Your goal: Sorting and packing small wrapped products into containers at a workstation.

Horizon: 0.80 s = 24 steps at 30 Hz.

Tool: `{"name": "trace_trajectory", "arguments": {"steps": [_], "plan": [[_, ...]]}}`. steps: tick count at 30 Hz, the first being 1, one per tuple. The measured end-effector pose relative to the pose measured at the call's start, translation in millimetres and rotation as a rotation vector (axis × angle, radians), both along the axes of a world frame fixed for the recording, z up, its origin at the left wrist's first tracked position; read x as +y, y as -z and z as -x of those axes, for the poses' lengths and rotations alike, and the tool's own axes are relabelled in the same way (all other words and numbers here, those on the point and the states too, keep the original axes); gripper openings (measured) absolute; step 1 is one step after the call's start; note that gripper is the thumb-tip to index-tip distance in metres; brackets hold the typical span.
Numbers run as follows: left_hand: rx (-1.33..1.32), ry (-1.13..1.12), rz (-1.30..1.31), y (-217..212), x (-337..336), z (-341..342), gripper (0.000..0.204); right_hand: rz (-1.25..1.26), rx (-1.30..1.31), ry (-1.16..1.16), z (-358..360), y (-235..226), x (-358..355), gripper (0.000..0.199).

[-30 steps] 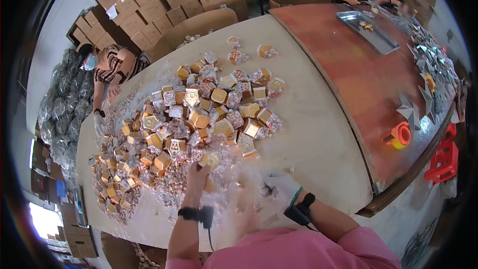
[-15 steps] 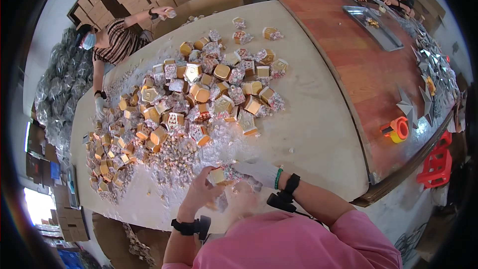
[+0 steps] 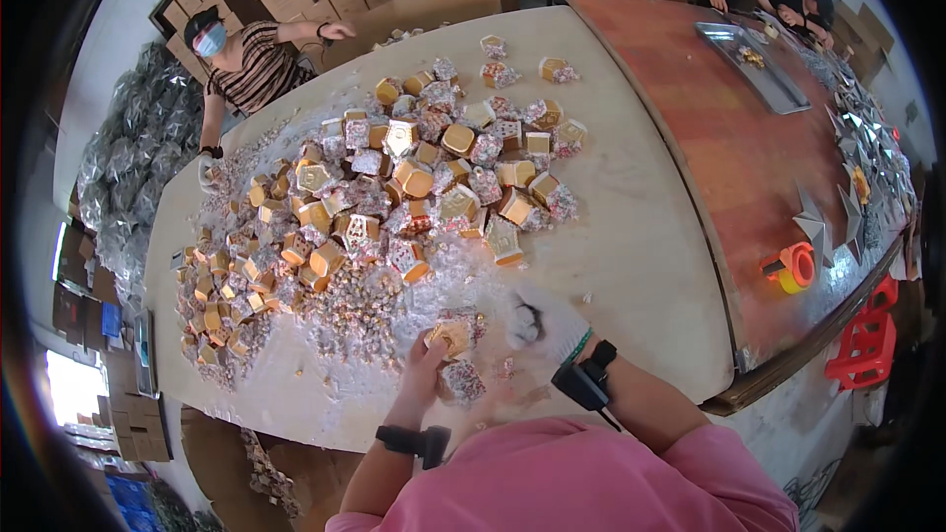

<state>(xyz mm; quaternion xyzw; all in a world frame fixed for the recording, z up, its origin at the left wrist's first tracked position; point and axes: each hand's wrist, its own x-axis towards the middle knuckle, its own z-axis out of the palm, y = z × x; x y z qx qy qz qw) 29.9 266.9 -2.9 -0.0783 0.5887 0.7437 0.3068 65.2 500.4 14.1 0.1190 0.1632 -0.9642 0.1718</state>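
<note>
My bare left hand (image 3: 422, 374) is closed on a small house ornament (image 3: 452, 340), tan-gold on the face that shows, with pink and white bead-like bits covering its two roof sides. To the right of it, apart from the house, is my right hand (image 3: 548, 327) in a white glove with greyish fingertips; its fingers are smeared, so their pose is unclear. Just beyond both hands lies a heap of similar house ornaments (image 3: 414, 180), many with bead-coated roofs. Loose beads and small bits (image 3: 370, 310) are spread at the heap's near side.
Across the pale table (image 3: 641, 266), a masked person (image 3: 256, 64) stands at the far left. A reddish wooden table (image 3: 680, 89) adjoins on the right, bearing a metal tray (image 3: 754, 67), silver stars (image 3: 814, 225) and an orange tape roll (image 3: 791, 268). A red stool (image 3: 862, 350) stands beyond.
My right hand has come away from the house ornament and moved right. My left hand still holds the ornament, now turned more into view. The person across has lowered a lifted object out of sight.
</note>
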Motion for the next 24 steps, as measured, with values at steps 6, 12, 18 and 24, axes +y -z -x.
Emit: {"name": "trace_trajectory", "arguments": {"steps": [6, 12, 18, 24], "plan": [[0.24, -0.077, 0.26, 16, 1, 58, 0.031, -0.173, -0.207, 0.008, -13, 33, 15, 0.023], [0.247, -0.2, 0.278, 31, -6, 65, 0.048, -0.307, -0.384, -0.014, -28, 50, 11, 0.019], [-0.064, -0.473, -0.331, 29, -51, 29, 0.037, -0.252, -0.409, -0.037, -25, 70, 13, 0.027], [-0.143, -0.824, -0.678, 11, -180, -35, 0.041, -0.251, -0.415, -0.056, -16, 67, -10, 0.029]]}}
